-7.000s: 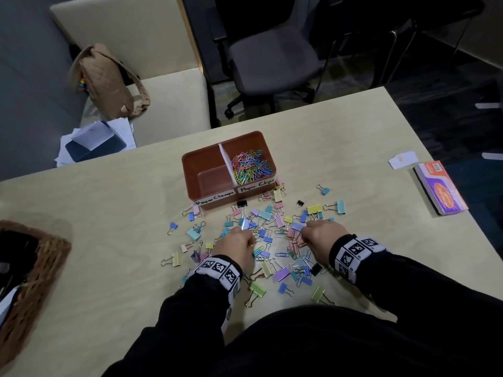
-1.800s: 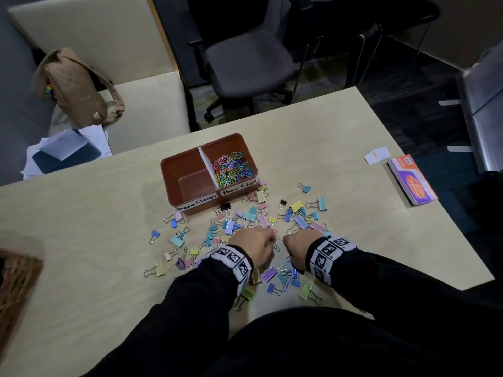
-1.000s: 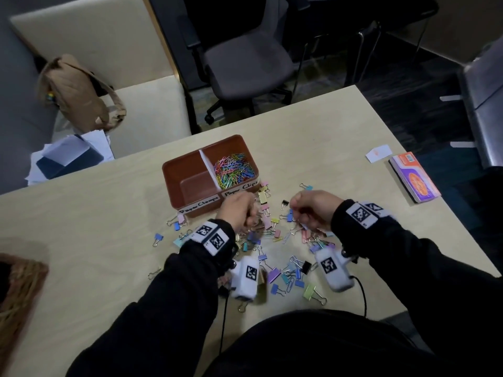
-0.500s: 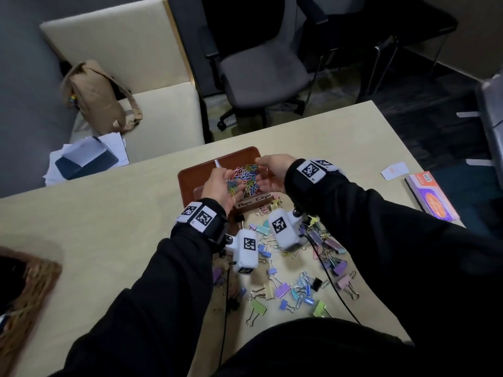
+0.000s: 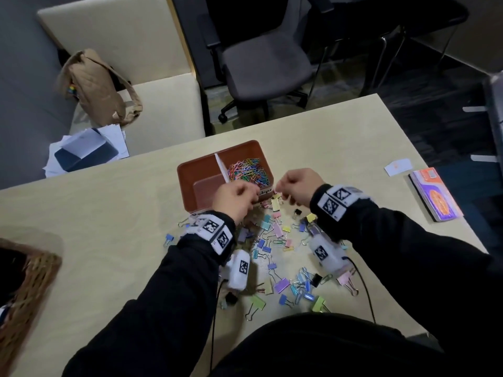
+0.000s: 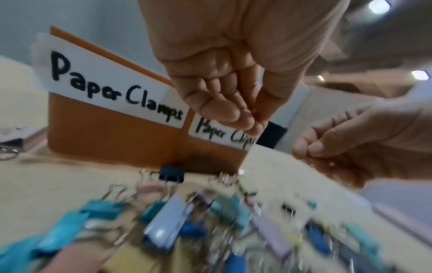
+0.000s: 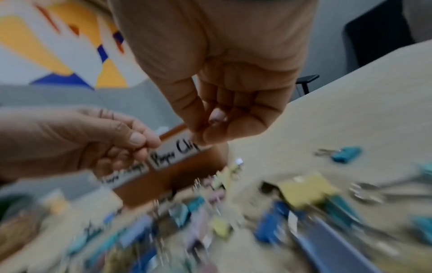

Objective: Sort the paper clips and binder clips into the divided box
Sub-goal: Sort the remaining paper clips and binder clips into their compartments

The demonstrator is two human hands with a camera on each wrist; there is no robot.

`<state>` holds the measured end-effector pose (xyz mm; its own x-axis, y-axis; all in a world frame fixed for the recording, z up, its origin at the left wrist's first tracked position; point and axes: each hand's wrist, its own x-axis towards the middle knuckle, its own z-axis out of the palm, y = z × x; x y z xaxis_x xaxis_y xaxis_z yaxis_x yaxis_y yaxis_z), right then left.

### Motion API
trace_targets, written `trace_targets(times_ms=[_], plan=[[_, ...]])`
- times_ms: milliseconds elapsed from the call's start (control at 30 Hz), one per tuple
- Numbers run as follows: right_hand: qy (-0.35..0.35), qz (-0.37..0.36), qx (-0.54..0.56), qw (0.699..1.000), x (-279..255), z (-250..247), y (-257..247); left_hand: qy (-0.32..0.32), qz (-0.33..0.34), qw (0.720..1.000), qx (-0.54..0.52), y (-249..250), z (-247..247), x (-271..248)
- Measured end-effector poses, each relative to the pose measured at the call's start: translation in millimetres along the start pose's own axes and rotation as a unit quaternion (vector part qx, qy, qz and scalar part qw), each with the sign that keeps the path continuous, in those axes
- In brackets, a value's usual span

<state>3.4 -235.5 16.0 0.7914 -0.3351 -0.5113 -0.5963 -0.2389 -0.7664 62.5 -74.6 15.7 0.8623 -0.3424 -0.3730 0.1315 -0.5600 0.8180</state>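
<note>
A brown divided box point(image 5: 190, 170) stands mid-table, labelled "Paper Clamps" point(image 6: 112, 92) on the left and "Paper Clips" point(image 6: 222, 134) on the right. Coloured paper clips point(image 5: 249, 172) fill its right compartment, and the left one shows only bare floor. Several pastel binder clips point(image 5: 277, 232) lie scattered on the table between the box and me. My left hand point(image 5: 236, 198) hovers at the box's front wall, fingers curled with the thumb against them point(image 6: 245, 120); nothing shows in it. My right hand point(image 5: 295, 186) hangs just right of it, fingers also curled point(image 7: 210, 129), with nothing visible inside.
A wicker basket point(image 5: 27, 276) sits at the table's left edge. An orange packet point(image 5: 435, 194) and a white card point(image 5: 398, 167) lie at the right. Beyond the table are an office chair point(image 5: 266, 63) and a bench with a bag point(image 5: 92, 85) and papers point(image 5: 81, 151).
Both hands rose from the pile, reached over the paper clip compartment, and have now drawn back to the box's front wall above the binder clips.
</note>
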Motion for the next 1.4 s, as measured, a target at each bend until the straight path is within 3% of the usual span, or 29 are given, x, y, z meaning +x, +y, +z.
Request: trace_targets(times_ms=[100,233,367,467,700,833,1033,1200,1333,1400], plan=[[-0.023,-0.002,-0.152,0.988,-9.7,6.6,35.9,-0.07,0.038,0.978,0.193,-26.3,13.9,-10.2],[-0.068,-0.006,-0.282,0.957,-29.1,12.6,63.5,-0.171,0.101,0.898,0.393,-51.9,36.6,-21.6],[-0.083,-0.031,-0.375,0.923,-39.2,16.9,85.4,-0.215,0.15,0.844,0.469,-62.0,59.5,-30.6],[-0.067,-0.031,-0.379,0.922,-43.5,12.7,103.3,-0.214,0.158,0.828,0.493,-64.6,67.7,-29.6],[-0.043,-0.048,-0.353,0.933,-55.0,5.5,122.6,-0.188,0.147,0.867,0.437,-67.7,67.4,-31.7],[-0.075,-0.09,-0.369,0.922,-51.3,19.4,123.1,-0.189,0.087,0.911,0.356,-74.4,62.4,-29.5],[-0.083,-0.163,-0.416,0.891,-46.5,30.1,114.5,-0.129,0.036,0.961,0.242,-82.2,50.0,-28.2],[-0.13,-0.204,-0.47,0.849,-37.0,46.2,119.5,-0.096,-0.002,0.974,0.203,-79.1,48.5,-30.4],[-0.132,-0.185,-0.45,0.863,-40.9,42.9,124.8,-0.1,0.012,0.965,0.241,-75.5,54.5,-34.3],[-0.093,-0.182,-0.417,0.886,-45.2,35.8,129.0,-0.086,0.032,0.955,0.281,-75.4,57.0,-34.9]])
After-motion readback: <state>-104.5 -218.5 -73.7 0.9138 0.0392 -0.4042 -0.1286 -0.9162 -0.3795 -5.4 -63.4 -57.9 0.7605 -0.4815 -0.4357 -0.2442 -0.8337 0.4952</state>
